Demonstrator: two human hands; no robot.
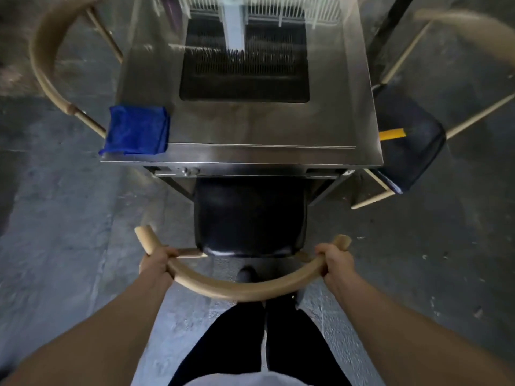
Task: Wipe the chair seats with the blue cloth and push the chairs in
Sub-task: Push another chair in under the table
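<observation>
Right in front of me stands a chair with a black seat [249,218] and a curved wooden backrest [239,291]. The front of the seat is tucked under the steel table's near edge [242,156]. My left hand [157,263] grips the backrest at its left end and my right hand [335,263] grips it at its right end. The folded blue cloth [136,130] lies on the table's near left corner, away from both hands.
A second chair with a wooden backrest [44,68] stands at the table's left side. At the right side a third chair has a dark seat [409,143] with a yellow item [391,134] by it. A dark inset panel [245,65] fills the table's middle. Grey concrete floor surrounds everything.
</observation>
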